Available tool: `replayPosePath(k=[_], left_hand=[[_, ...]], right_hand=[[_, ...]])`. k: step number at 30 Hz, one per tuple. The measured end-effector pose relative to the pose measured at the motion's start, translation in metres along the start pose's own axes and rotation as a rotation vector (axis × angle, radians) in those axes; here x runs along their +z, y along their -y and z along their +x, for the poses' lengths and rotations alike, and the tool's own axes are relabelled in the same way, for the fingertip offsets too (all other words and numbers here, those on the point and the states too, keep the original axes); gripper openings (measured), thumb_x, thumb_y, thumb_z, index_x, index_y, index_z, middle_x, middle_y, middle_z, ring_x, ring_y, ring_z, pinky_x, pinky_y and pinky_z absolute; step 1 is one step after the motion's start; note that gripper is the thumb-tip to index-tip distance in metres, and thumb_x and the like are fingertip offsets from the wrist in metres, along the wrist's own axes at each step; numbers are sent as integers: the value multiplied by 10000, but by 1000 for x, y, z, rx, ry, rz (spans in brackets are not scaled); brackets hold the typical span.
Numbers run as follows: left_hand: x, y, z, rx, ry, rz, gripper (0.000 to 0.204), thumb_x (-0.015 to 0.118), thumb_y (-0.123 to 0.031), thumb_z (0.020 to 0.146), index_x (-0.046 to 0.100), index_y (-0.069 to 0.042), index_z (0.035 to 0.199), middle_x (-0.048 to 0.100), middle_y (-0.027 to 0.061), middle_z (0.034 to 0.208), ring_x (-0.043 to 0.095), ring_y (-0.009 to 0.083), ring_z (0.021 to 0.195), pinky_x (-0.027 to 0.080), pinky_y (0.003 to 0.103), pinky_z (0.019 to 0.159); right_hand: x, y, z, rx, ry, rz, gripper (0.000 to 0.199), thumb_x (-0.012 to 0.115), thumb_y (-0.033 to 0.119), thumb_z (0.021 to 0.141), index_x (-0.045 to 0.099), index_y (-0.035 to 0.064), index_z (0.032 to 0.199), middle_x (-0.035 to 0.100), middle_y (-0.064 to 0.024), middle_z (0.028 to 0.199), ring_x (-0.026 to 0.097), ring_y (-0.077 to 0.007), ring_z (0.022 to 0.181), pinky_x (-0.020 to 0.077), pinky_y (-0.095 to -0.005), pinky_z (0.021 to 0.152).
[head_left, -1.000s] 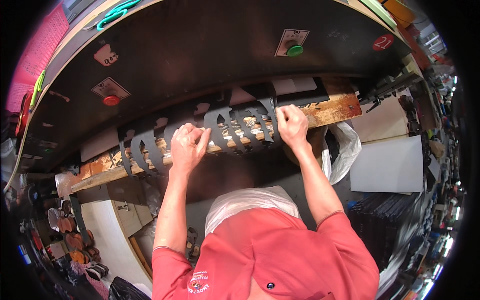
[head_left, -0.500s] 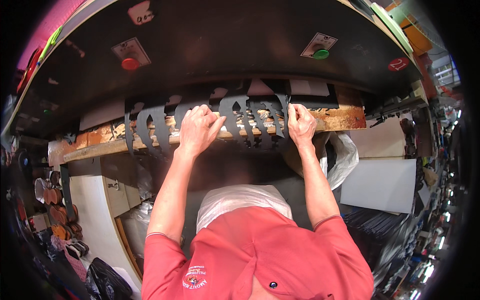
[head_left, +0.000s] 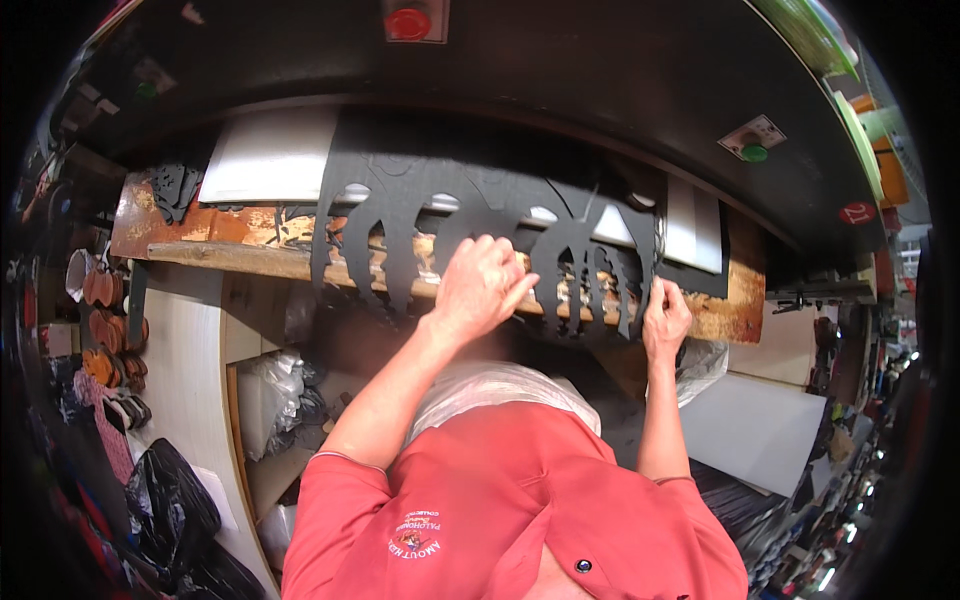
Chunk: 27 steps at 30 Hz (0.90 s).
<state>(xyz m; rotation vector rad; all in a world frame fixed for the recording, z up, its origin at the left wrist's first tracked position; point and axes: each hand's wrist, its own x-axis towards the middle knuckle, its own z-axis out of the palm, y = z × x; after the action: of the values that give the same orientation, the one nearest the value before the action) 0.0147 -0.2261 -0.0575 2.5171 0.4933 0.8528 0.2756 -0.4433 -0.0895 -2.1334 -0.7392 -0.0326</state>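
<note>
The black sheet (head_left: 410, 165) lies across the surface (head_left: 735, 300) in front of me, its far part flat and its near part cut into strips that droop over the near edge, as nothing supports them there. My right hand (head_left: 667, 318) has thumb and fingertips pinched together on the sheet's right margin, a narrow grip that I judge suits so thin an edge. My left hand (head_left: 482, 285) is over the middle strips, fingers curled and thumb reaching right; its back hides the fingertips, so I cannot tell whether that grip has hold of a strip or only rests there. With the hands set apart, the stretch between them probably stays spread rather than bunching. White board (head_left: 270, 155) shows to the left of the sheet and again at its right, seemingly a flat backing. Black scraps (head_left: 175, 190) lie at the surface's left end, out of my hands' way. Beyond, the dark beam (head_left: 570, 75) spans left to right, its red button (head_left: 408, 24) and green button (head_left: 752, 150) facing me, presumably for easy reach.
</note>
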Motion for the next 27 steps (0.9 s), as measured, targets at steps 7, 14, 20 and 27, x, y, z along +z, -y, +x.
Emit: replayPosePath(k=[7,14,20,27], left_hand=[[-6,2,9,-30,36,-63,257,855,-196,839,676,-78,697,583,56,823,564,254,796,429,409,718],[-18,18,17,-40,216,-207,263,824,-219,877,683,-59,723,579,80,836,576,268,810,446,407,738],[-35,31,47,-52,405,-434,293,796,-229,918,673,-49,722,582,94,844,641,282,780,547,406,699],[-16,61,135,38,45,-424,209,786,-110,913,740,0,1084,700,166,1138,699,381,1091,579,464,949]], right_hand=[[-1,46,87,82,63,-65,320,777,230,1000,743,-38,1172,745,-138,1131,677,-205,1014,545,-344,912],[106,110,196,-83,336,-420,1081,885,565,797,429,78,1647,365,-317,1675,369,-445,1556,338,-503,1283],[121,110,199,-40,251,-454,1019,877,501,763,485,118,1621,328,-324,1681,340,-481,1548,346,-534,1269],[114,126,176,4,211,-370,956,882,465,770,544,61,1567,378,-332,1633,375,-486,1513,351,-536,1261]])
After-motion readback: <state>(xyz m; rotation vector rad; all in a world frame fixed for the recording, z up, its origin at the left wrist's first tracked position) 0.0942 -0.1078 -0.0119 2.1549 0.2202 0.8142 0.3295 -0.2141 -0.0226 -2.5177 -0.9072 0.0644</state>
